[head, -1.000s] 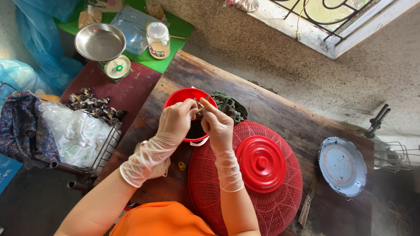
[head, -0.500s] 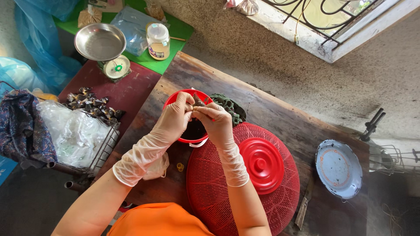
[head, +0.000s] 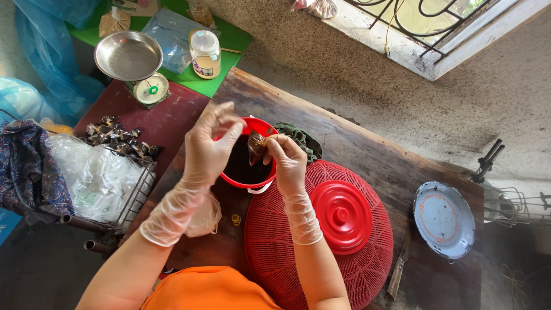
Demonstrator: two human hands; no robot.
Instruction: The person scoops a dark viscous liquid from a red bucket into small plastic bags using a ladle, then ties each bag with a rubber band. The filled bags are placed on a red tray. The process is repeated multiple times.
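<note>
Both my hands wear thin clear gloves and hover over a red bucket point(head: 259, 127) that holds something dark. My right hand point(head: 288, 162) pinches a small clear bag of dark stuff point(head: 255, 147) above the bucket. My left hand point(head: 210, 146) is lifted beside it with its fingers spread and holds nothing that I can see. A dark green bundle point(head: 298, 139) lies just behind the bucket on the wooden table point(head: 367, 143).
A red mesh food cover point(head: 270, 252) with a red lid point(head: 343, 216) lies under my right arm. A white enamel plate point(head: 443, 219) and a knife point(head: 399, 270) are at right. At left stand a wire basket point(head: 133, 202) with plastic bags, small dark packets point(head: 117, 139), a metal-pan scale point(head: 131, 57) and a jar point(head: 205, 54).
My left hand has come off the small bag and opened, fingers spread. My right hand still holds the bag over the bucket.
</note>
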